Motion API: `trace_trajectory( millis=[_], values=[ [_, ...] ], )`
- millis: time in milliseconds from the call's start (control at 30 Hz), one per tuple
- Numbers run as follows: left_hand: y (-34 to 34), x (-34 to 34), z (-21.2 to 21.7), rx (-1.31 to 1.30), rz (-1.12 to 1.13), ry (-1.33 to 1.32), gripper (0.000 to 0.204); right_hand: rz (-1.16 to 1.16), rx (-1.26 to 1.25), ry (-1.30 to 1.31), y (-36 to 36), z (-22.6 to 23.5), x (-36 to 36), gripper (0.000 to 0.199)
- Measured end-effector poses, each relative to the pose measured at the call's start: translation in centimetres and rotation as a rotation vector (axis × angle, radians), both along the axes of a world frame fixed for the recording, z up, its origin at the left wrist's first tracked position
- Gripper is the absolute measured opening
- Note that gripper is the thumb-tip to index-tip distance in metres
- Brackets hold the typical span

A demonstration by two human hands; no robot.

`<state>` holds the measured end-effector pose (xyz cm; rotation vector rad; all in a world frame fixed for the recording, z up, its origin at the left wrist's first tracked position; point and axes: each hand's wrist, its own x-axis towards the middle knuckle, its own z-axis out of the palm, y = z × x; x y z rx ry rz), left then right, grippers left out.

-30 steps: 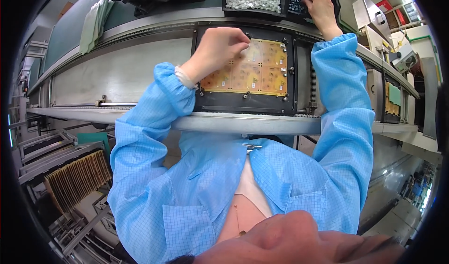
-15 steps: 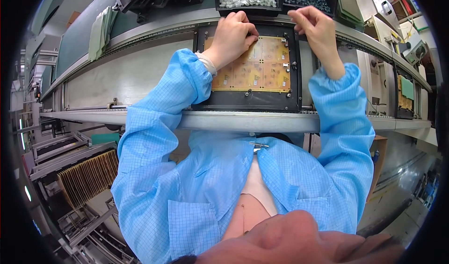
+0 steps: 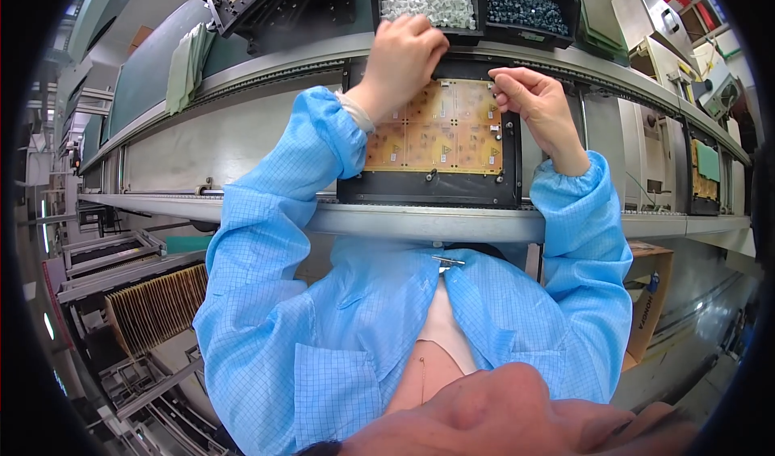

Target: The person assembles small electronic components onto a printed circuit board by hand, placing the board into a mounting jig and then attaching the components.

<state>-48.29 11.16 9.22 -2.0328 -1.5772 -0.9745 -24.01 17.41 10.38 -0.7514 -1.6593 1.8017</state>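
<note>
A yellow-brown circuit board panel [image 3: 432, 145] lies in a black carrier frame [image 3: 387, 191] on the rail line in front of me. Small white parts stand near its right edge. My left hand [image 3: 401, 62] hovers over the panel's far edge, close to the bin of white parts [image 3: 428, 0]. Its fingers are curled together, and whatever they hold is hidden. Above the panel's far right corner, my right hand [image 3: 539, 109] has thumb and forefinger drawn together in a pinch. Anything between those fingertips is too small to make out.
Beside the white parts is a bin of dark blue parts [image 3: 526, 4]. Black trays [image 3: 266, 4] are stacked at the far left, near hanging green cloths [image 3: 187, 67]. Metal rails [image 3: 428, 223] run across in front of me. Another carrier [image 3: 704, 173] sits at right.
My left hand has lifted off the panel toward the white parts bin. My right hand has come down and left, from beside the bins to the panel's far right corner.
</note>
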Motion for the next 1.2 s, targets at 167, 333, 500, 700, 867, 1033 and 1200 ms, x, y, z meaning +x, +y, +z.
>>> trace_trajectory(
  millis=[167,333,500,700,867,1033,1200],
  values=[
    [3.0,-0.7,3.8,0.022,0.221,0.185,0.007,0.092,-0.112,0.063,0.3,0.1,-0.5,0.028],
    [5.4,-2.4,3.6,-0.270,0.288,0.228,0.009,0.124,-0.203,0.112,0.9,-0.6,-1.8,0.031],
    [6.3,-2.9,2.2,-0.183,0.156,0.148,0.010,0.136,-0.310,0.201,1.0,-1.8,-1.0,0.026],
    [6.2,-2.5,3.3,-0.196,-0.011,-0.145,0.015,0.113,-0.192,0.051,1.2,-2.1,-0.5,0.021],
    [2.2,-1.3,5.9,-0.275,-0.141,-0.646,0.016,0.040,0.178,-0.214,-0.2,-3.1,-1.7,0.018],
    [-0.6,-2.1,3.0,-0.523,-0.356,-1.109,0.016,-0.074,0.815,-0.405,-0.5,-4.8,-2.1,0.011],
    [-1.8,-4.0,0.5,-0.692,-0.395,-1.346,0.024,-0.169,0.835,-0.472,-0.4,-5.3,-1.8,0.010]
  ],
)
